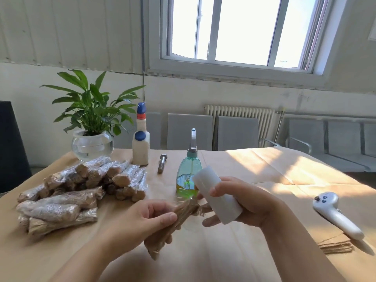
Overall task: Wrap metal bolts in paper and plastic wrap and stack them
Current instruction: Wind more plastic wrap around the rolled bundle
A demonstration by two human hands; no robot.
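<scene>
Left hand [150,218]: curled round the paper-wrapped bolt [177,218], gripping mid-length
Bolt axis: slanting, low end toward the body, upper end up and right toward the roll
Right hand [244,202]: clasping the white roll of plastic wrap [217,197], thumb across it
Roll to bolt: just right of the upper end, probably joined by a clear film, hard to make out
Nearer hand: left, already on the bolt
Stack [79,192]: wrapped bundles heaped well left
Bare bolt [162,163]: waiting behind, beside the oil bottle [189,176]
</scene>
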